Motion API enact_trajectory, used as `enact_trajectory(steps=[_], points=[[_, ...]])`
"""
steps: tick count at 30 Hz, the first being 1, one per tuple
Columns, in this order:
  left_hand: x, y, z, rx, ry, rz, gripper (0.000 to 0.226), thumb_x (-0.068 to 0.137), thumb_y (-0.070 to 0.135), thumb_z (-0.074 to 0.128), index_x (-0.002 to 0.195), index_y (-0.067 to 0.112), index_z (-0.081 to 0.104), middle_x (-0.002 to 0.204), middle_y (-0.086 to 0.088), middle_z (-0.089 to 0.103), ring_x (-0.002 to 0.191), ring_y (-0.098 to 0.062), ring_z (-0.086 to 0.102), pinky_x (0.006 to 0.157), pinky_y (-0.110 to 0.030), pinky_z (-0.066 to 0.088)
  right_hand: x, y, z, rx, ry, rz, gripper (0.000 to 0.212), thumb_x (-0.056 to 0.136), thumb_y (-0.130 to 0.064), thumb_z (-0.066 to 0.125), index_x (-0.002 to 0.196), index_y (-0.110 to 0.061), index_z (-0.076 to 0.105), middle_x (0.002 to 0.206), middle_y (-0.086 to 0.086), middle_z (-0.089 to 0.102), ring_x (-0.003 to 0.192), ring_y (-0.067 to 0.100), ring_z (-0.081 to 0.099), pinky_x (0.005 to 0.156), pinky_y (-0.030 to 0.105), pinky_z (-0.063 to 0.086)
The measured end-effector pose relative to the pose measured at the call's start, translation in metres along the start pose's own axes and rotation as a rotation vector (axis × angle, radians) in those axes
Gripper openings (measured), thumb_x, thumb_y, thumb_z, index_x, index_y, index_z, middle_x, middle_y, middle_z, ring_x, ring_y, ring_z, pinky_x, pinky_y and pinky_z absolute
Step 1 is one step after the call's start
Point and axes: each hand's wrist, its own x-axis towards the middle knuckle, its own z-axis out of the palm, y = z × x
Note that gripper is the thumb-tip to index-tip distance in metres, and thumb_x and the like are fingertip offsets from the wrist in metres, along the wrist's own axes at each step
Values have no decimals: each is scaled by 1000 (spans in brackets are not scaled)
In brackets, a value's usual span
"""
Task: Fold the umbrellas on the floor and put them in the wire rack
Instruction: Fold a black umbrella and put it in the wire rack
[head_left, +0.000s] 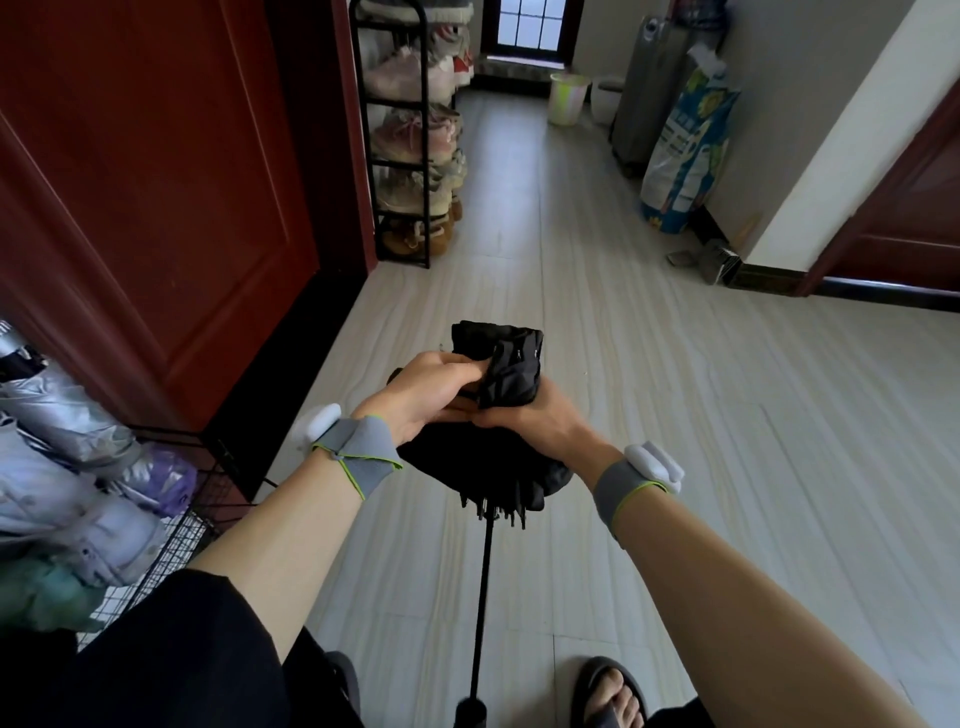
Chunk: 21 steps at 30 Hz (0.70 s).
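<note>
Both my hands, left hand (423, 397) and right hand (537, 418), clamp black umbrella (498, 374); wire rack (171, 545) of umbrellas left, shoe rack (400, 130) ahead.

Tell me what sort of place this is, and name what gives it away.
Probably a home entryway or hallway. A tall shoe rack full of shoes stands beside a red-brown door, and a wire rack stuffed with folded umbrellas sits by the wall.

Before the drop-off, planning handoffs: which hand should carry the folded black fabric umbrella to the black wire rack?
Left hand: the black wire rack sits on its side; the right hand, also gripping the black fabric umbrella, would cross over.
</note>
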Motion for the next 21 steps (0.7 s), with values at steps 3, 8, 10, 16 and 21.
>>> enact_trajectory(steps=[3,8,10,16,21], points=[[7,-4,-10,167,107,100,21,85,44,71,83,24,77,81,10,74,85,-14,68,79,-31,50,0,6,-7,-28,101,95,34,74,-18,85,106,-25,73,102,-2,76,96,18,72,93,43,58],[16,-16,-27,215,616,78,41,91,47,63,124,24,60,131,-4,56,128,-27,47,104,-40,40,-6,4,-22,229,228,157,11,84,-10,74,91,-17,70,87,5,74,73,18,71,56,23,56],[14,-19,-34,77,737,-2,58,94,53,58,140,19,45,146,-12,43,134,-33,39,108,-44,35,-7,1,-26,366,265,192,7,86,-9,71,92,-13,69,87,9,73,72,22,71,56,26,54],[-5,-18,-18,-125,146,-36,66,83,85,41,123,37,61,127,5,65,113,-23,64,99,-48,52,-7,-4,-25,550,267,298,27,83,-19,70,109,-10,69,105,18,76,97,38,73,90,49,60],[-4,-26,5,354,116,206,56,92,72,47,131,32,53,115,6,66,104,-16,62,90,-32,49,-7,-3,-18,479,230,295,18,85,-14,67,102,-9,70,95,16,76,90,34,73,81,42,60]])
